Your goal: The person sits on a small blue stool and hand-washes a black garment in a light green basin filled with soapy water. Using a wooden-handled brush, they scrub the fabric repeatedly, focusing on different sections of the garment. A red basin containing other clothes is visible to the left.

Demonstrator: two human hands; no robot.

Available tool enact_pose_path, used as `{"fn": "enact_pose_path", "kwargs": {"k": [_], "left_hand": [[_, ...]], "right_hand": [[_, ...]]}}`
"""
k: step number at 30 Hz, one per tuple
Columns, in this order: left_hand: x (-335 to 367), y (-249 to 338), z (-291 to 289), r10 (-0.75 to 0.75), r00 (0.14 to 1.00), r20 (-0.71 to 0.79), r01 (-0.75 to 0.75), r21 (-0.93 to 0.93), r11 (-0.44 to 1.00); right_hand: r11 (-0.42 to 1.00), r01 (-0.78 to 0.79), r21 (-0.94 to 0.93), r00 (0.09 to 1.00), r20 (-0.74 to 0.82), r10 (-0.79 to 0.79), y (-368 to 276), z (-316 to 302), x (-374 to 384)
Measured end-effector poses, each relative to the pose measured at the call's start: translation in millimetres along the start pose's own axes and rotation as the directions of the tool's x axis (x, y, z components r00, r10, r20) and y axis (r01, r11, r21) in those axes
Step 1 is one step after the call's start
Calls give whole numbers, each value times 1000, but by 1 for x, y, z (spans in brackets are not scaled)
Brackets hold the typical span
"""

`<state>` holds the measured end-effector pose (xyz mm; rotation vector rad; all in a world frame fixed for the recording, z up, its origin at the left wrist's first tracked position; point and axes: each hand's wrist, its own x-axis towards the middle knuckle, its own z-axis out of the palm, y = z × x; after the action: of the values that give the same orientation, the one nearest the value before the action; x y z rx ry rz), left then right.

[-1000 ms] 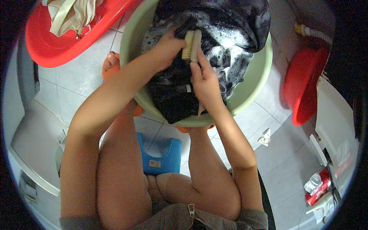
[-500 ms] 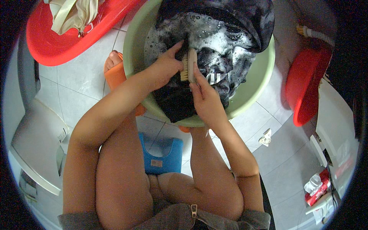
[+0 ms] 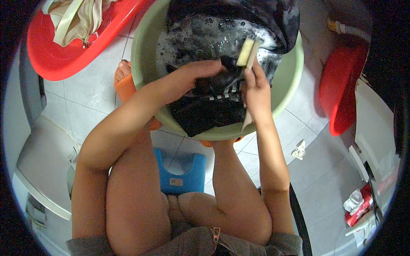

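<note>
A pale-handled scrub brush (image 3: 253, 54) is in my right hand (image 3: 259, 89), its light yellow bristles facing left and its handle end pointing down toward the basin rim. The brush is lifted above the black garment (image 3: 200, 115), which lies wet and foamy with white stripes across it. My left hand (image 3: 203, 71), slightly blurred, is closed on a bunched part of that garment, left of the brush; its fingertips are partly hidden by the dark cloth. All this is in a light green basin (image 3: 294, 85) between my feet.
A red basin (image 3: 60, 68) with cream cloth (image 3: 79, 25) stands at the upper left, another red basin (image 3: 341, 89) at the right. A blue stool (image 3: 183, 179) is between my legs. A crumpled white scrap (image 3: 299, 149) lies on the tiles, and a grey-white hose (image 3: 350, 30) is at the upper right.
My right hand has moved right and up with the brush, away from my left hand. My left hand has shifted slightly right with the cloth. The white stripes now show lower on the garment.
</note>
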<state>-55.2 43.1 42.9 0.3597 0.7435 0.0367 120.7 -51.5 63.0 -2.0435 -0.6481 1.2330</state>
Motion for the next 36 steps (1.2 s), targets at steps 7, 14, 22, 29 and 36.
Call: {"fn": "enact_pose_path", "kwargs": {"k": [7, 14, 22, 29, 36], "left_hand": [[13, -6, 4, 36, 980, -198, 59, 456, 888], [-10, 22, 32, 357, 893, -273, -159, 550, 820], [10, 13, -2, 215, 905, -367, -68, 373, 925], [35, 1, -4, 235, 819, -523, -63, 326, 943], [38, -8, -13, -31, 928, -372, -38, -176, 984]], "right_hand": [[991, -115, -68, 968, 217, 127, 7, 25, -72], [983, 149, -103, 983, 125, -136, -23, 11, -51], [954, 160, -255, 987, 37, -156, 1, 14, -24], [951, 108, -288, 974, 224, -43, -8, 47, -22], [912, 147, -384, 986, 134, -102, -16, 50, 14]]}}
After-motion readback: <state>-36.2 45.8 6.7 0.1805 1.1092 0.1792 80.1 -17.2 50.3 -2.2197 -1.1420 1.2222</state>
